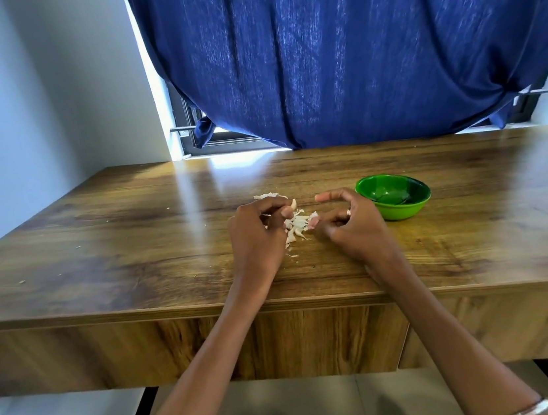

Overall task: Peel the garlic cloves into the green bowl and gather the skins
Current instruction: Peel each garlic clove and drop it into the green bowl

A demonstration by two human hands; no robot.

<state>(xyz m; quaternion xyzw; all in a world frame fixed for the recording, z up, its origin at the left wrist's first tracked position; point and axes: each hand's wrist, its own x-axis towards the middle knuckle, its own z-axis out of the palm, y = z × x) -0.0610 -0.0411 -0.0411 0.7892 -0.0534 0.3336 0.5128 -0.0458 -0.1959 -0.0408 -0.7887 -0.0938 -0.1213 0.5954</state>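
Papery white garlic skins [297, 225] lie in a loose heap on the wooden worktop [132, 245], between our two hands. Our left hand [258, 233] rests at the left of the heap with its fingers curled, and its grip pinches a pale garlic clove [293, 204] at the fingertips. Our right hand [348, 222] sits at the right of the heap; its lower fingers hold a pinkish clove [313, 220], while the thumb and forefinger arch open above it. A ring shows on one finger of that hand.

For the step in hand, we judge that peeling goes best over the heap, so that loosened skin falls onto the pile and not across the worktop. We should hold each clove firmly at one end and strip the skin from the other. A few stray flakes already lie well apart to the left and will need gathering.

Just to the right of our right hand stands the green bowl [404, 212]. Its interior is in shadow; we cannot tell whether it holds any cloves.
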